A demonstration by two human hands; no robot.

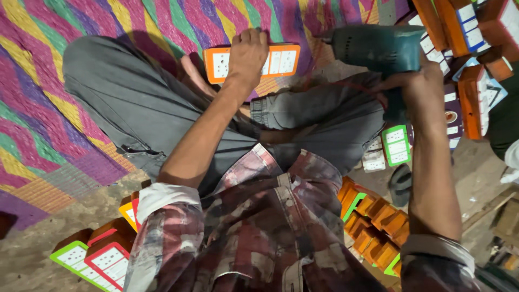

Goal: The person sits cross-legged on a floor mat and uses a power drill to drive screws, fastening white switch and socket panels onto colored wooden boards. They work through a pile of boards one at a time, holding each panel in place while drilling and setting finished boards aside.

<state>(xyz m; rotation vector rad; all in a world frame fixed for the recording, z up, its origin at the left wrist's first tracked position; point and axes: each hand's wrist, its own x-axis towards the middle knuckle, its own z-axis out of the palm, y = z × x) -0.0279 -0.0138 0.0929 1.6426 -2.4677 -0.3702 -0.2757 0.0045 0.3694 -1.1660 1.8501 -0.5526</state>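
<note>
Left hand point(246, 54) presses flat on orange switchboard point(252, 62); right hand point(419, 86) fingers clamp green drill point(378, 48).

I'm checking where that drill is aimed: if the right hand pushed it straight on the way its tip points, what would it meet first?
Probably the orange-framed switch board under the left hand. The right hand aims the green drill leftward at its near end, though depth is unclear.

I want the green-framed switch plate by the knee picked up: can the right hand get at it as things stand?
Probably not yet: the right hand is wrapped around the dark green drill, so it has no free fingers. The green-framed switch plate lies uncovered just below that hand.
</note>
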